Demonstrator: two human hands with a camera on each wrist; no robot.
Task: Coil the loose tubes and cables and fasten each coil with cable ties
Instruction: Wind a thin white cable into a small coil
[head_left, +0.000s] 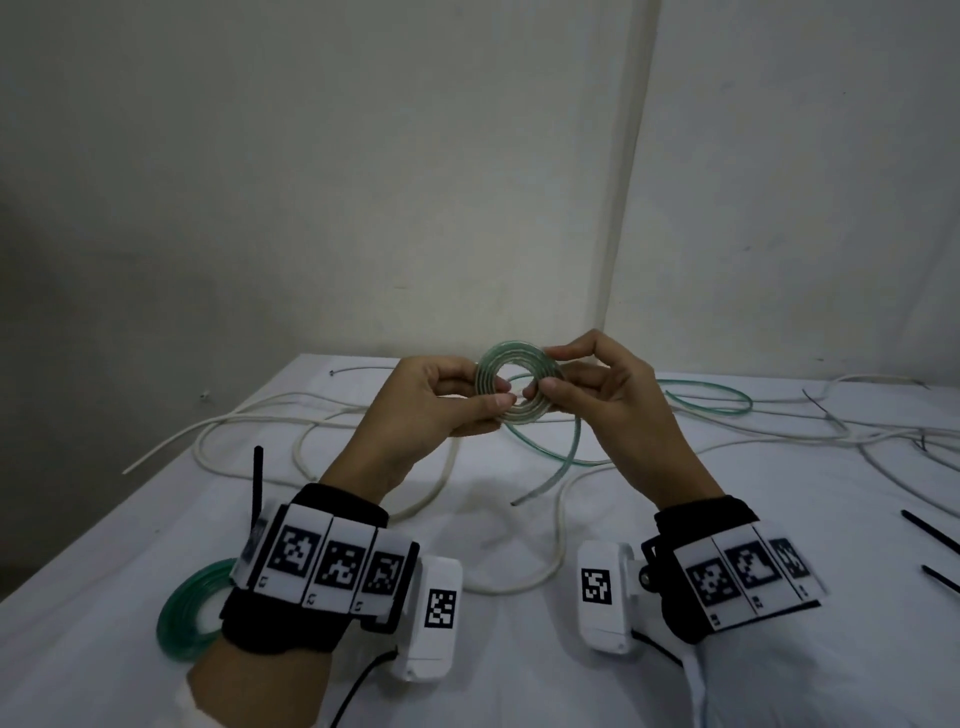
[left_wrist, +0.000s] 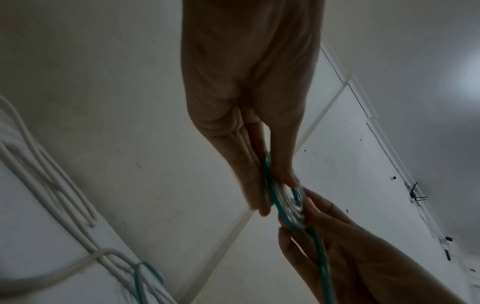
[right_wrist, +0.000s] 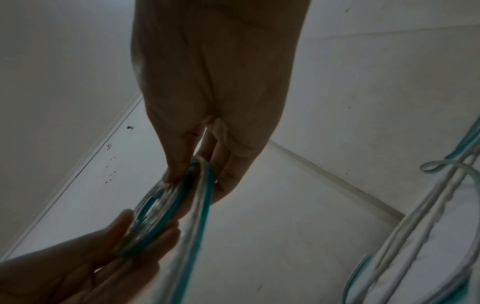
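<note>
A small coil of clear green tube (head_left: 498, 358) is held up above the white table (head_left: 519, 639), between both hands. My left hand (head_left: 447, 400) pinches the coil's left and lower side with thumb and fingers. My right hand (head_left: 587, 379) pinches its right side. The tube's loose tail (head_left: 566, 457) hangs from the coil and loops over the table to the right. In the left wrist view the coil (left_wrist: 288, 205) sits edge-on between the fingers of both hands. In the right wrist view the coil (right_wrist: 166, 203) and the loose tail (right_wrist: 202, 222) run down from my right fingers.
A finished dark green coil (head_left: 179, 613) lies at the near left by my left wrist. Long white cables (head_left: 291, 415) sprawl across the middle and right of the table. Black cable ties (head_left: 930, 535) lie at the right edge, and another (head_left: 257, 483) stands behind my left wrist.
</note>
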